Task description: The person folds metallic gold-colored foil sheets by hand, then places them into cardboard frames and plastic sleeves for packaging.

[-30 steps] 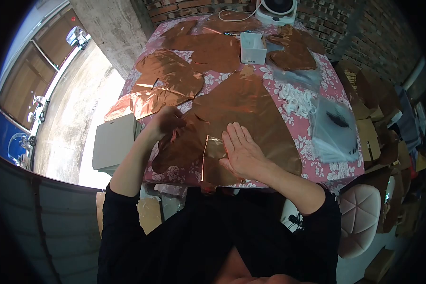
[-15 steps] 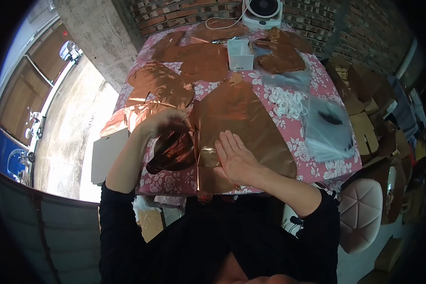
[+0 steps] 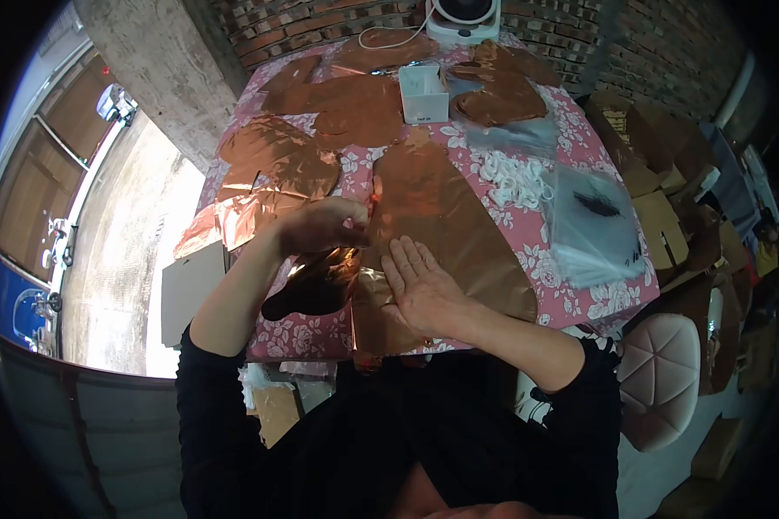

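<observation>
A copper-coloured foil sheet [image 3: 472, 251] lies in front of me on the flowered tablecloth, with a fold line down its left side. My right hand [image 3: 420, 290] rests flat on its lower part, palm side up, fingers stretched out. At the sheet's left edge, my left hand [image 3: 325, 227] is closed, its curled fingers pinching the foil border; the fingertips are partly hidden. Below that hand, a dark, shiny foil flap [image 3: 307, 290] spreads to the left over the cloth.
More copper foil pieces [image 3: 277, 160] lie at the left and back of the table. A white box [image 3: 424, 95] stands behind the sheet. To the right are white cords [image 3: 512, 182] and clear plastic bags [image 3: 593, 238]. A padded stool [image 3: 659, 381] is by the right corner.
My left hand has moved slightly right, closer to the sheet's edge, and the flap below has shifted. My right hand stays flat on the foil. The whole view has shifted slightly.
</observation>
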